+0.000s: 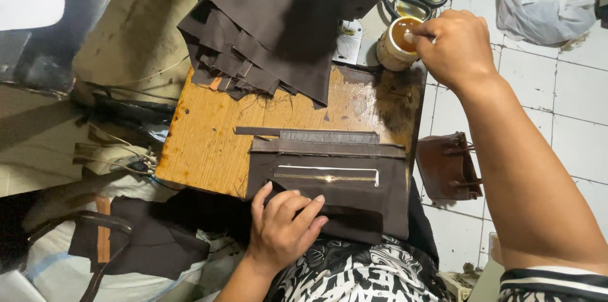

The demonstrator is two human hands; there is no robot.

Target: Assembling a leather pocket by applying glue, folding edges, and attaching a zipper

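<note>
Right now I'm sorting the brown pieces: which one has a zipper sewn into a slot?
The panel under the left hand, at the board's near edge: a gold zipper sits in its slot. The stacked pieces show none sewn in.

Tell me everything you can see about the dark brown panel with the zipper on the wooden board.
The panel is dark brown, leather-like and roughly rectangular, lying flat at the near edge of the wooden board. A gold-toothed zipper runs across a pale-edged slot in it. Its upper edge lies under a brown strip. The left hand presses its lower left corner; the right hand is away at a glue pot.
</note>
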